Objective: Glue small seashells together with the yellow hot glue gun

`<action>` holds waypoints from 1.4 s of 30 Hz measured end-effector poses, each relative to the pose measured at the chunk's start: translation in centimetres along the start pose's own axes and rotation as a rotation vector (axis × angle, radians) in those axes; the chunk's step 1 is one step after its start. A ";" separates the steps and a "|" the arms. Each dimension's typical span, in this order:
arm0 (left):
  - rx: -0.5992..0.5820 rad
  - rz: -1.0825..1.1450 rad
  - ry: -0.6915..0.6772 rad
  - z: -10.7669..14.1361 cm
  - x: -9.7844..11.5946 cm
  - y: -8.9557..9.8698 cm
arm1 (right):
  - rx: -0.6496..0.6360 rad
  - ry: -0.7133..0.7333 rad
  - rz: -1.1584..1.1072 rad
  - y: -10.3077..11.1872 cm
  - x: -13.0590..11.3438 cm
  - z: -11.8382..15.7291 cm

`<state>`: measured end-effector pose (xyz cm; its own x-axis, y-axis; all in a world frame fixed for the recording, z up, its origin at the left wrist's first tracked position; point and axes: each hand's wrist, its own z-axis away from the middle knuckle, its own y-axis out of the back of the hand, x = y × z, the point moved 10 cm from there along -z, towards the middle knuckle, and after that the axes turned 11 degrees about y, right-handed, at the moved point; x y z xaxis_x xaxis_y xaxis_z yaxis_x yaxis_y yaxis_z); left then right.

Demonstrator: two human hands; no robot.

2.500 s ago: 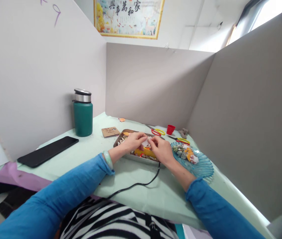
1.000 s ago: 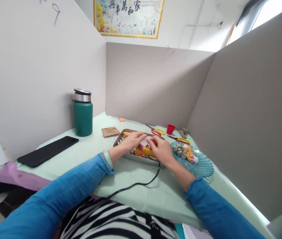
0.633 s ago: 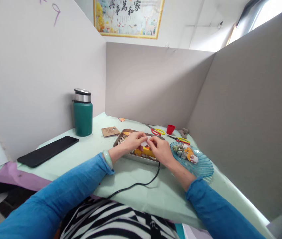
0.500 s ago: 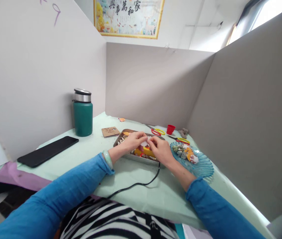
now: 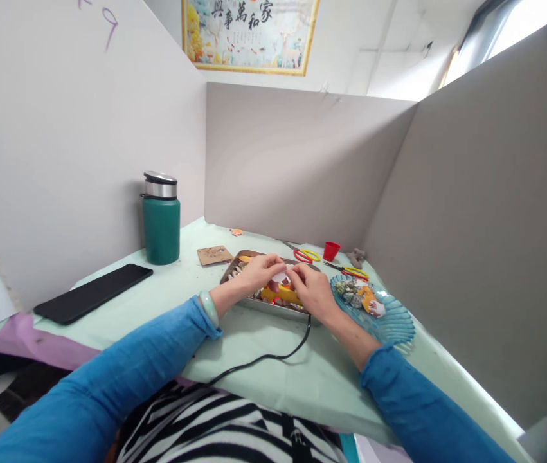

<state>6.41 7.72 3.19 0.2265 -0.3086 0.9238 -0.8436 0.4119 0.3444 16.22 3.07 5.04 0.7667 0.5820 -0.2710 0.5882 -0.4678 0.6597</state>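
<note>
Over a metal tray (image 5: 254,305), my left hand (image 5: 262,272) and my right hand (image 5: 310,288) meet with their fingertips pinched close together. Between them is a small white flat piece (image 5: 279,278), gripped at its edge by both hands; its exact kind is too small to tell. Below the fingers, the tray holds a yellow tool (image 5: 280,295) with a small red light, and many small pale and brown pieces. A black cord (image 5: 266,357) runs from the tray's front toward my lap. A green bangle (image 5: 209,309) circles my left wrist.
Right of the tray, a blue glass plate (image 5: 398,325) carries small decorated pieces. Behind are two pairs of scissors (image 5: 306,255), a red cup (image 5: 331,251) and a brown card (image 5: 214,255). A green bottle (image 5: 161,228) and black phone (image 5: 94,293) stand left. Grey partitions (image 5: 297,161) enclose the table.
Both hands stay almost in place over the tray. The white piece between the fingertips has shifted very slightly; everything else looks the same.
</note>
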 end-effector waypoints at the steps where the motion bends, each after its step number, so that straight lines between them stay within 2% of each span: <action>1: 0.009 0.010 0.003 0.0 0.0 0.1 | 0.005 -0.002 0.009 0.1 0.0 0.0; 22: -0.001 -0.117 -0.033 0.0 0.0 -0.1 | -0.057 0.025 0.044 -0.6 -0.2 0.0; 42: -0.008 -0.110 -0.028 0.1 0.2 -0.2 | -0.009 0.020 0.067 -0.2 -0.1 0.1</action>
<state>6.59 7.43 3.30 0.3034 -0.3763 0.8754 -0.8108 0.3807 0.4446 16.03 3.02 4.94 0.7991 0.5625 -0.2121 0.5333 -0.5005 0.6820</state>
